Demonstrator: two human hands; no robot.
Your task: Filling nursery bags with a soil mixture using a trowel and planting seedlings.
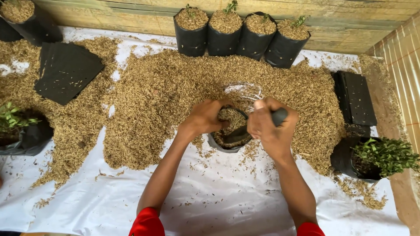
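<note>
Black trowel (258,126) slanting lower-left into upright grow bag (229,135), handle upper-right in right hand's (271,126) clenched grip; left hand (205,117) pinching bag's rim

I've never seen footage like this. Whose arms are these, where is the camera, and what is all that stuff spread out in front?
There is one picture, taken by a camera worn on a person's head, looking down, so the two bare arms coming up from the bottom edge are that person's own. The left hand grips the rim of a small black plastic grow bag partly filled with husks. The right hand is closed around a dark-handled tool whose blade reaches into that bag. They work over a white plastic sheet covered by a wide heap of tan husks. At the back, four filled black bags with tiny sprouts stand in a row against a wooden wall. Flat stacks of empty black bags lie left and right, and a leafy green seedling in a black bag stands at the right.
</note>
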